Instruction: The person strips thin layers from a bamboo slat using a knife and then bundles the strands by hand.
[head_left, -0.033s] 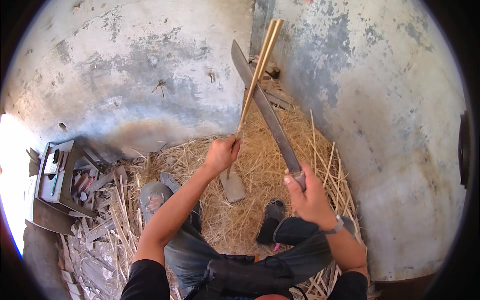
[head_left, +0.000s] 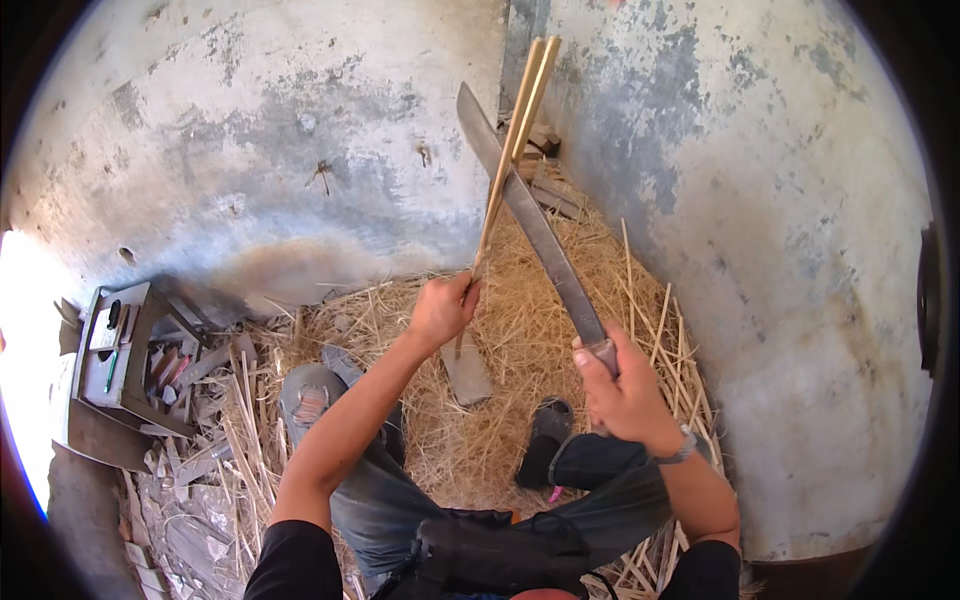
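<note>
My left hand (head_left: 443,310) is closed around the lower end of a wooden stick (head_left: 500,187), which stands up and leans to the right. Its upper part is split lengthwise into two strips. In my right hand (head_left: 622,388) is the handle of a machete (head_left: 550,245), its long dark blade slanting up and to the left. The blade crosses the stick about midway and appears to sit in the split between the strips. Beneath my left hand a flat wooden block (head_left: 466,373) lies among the shavings.
Wood shavings (head_left: 500,440) cover the floor around my feet. Long split strips (head_left: 675,370) lean along the right wall (head_left: 800,300). To the left stands a small wooden stool (head_left: 115,340) with a green pen on it, beside scattered debris. A second wall (head_left: 330,130) meets the right one ahead.
The machete has shifted very slightly, its tip a little to the left and its handle a little to the right. The stick has barely moved.
</note>
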